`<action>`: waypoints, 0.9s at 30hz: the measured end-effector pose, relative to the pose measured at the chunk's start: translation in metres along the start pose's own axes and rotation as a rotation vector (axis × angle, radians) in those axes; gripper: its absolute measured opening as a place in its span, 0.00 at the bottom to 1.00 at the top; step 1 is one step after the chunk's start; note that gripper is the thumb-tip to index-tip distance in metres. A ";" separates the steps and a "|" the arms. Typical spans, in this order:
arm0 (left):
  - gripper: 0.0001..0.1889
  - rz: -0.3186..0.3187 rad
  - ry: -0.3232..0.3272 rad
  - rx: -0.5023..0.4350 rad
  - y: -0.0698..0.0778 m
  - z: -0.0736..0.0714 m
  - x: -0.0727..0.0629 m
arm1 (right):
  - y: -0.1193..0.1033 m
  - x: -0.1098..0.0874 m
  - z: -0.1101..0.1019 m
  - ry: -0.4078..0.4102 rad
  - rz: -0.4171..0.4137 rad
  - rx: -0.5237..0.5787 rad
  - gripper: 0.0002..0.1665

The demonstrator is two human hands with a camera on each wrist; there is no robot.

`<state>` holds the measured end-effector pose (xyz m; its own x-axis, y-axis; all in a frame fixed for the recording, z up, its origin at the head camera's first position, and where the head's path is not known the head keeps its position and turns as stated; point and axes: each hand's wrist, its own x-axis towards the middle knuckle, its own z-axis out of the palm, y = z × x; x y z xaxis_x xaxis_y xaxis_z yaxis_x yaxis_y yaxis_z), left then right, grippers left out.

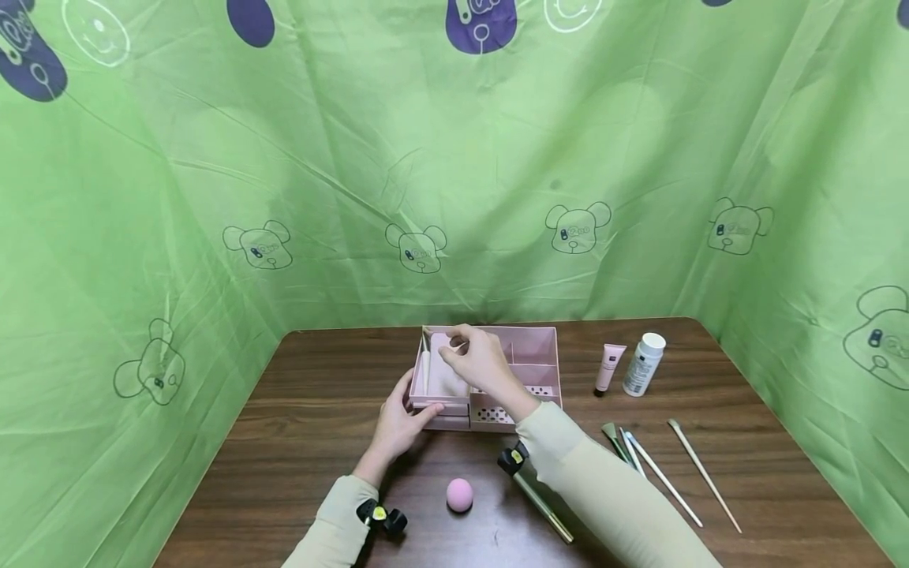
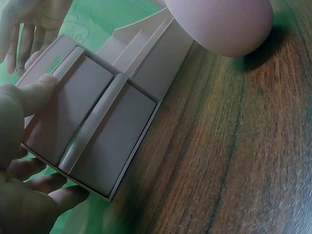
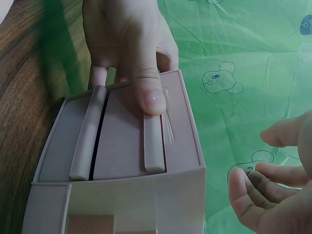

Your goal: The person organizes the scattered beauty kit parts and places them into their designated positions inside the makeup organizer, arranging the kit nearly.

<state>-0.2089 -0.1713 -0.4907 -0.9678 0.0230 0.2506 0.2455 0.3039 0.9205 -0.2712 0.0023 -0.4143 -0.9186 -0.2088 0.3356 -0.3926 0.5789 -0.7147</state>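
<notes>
A pink desktop organizer [image 1: 534, 345] with two small drawers and open compartments stands at the table's far edge. My left hand [image 1: 396, 426] grips its left end, thumb on the upper drawer's front handle [image 3: 155, 146] and the other fingers around the side. A white-handled brush [image 1: 425, 372] lies along the left side of its top tray. Above that tray hovers my right hand [image 1: 483, 364], fingers loosely bent; in the right wrist view a gap shows between thumb and fingertips, with nothing held. A round pink makeup sponge [image 1: 459, 495] sits on the table in front.
Below my right wrist lies a green-and-gold brush handle [image 1: 545, 509], partly hidden. To the right are several brushes, one with a pale handle [image 1: 703, 473], a pink tube [image 1: 609, 368] and a white bottle [image 1: 643, 366]. A green curtain [image 1: 490, 181] surrounds the wooden table [image 1: 312, 394].
</notes>
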 end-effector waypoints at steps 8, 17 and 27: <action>0.42 -0.007 0.000 -0.016 0.002 0.000 -0.002 | 0.002 -0.006 -0.006 0.012 -0.002 -0.012 0.21; 0.42 -0.007 -0.002 -0.034 0.004 -0.001 -0.004 | 0.003 -0.020 -0.019 0.020 0.005 0.019 0.21; 0.42 0.009 -0.002 -0.023 0.008 -0.004 -0.007 | 0.011 -0.037 -0.036 0.039 0.017 0.031 0.21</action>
<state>-0.1997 -0.1728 -0.4840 -0.9656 0.0274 0.2584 0.2555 0.2821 0.9247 -0.2398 0.0442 -0.4123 -0.9230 -0.1681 0.3461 -0.3786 0.5571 -0.7391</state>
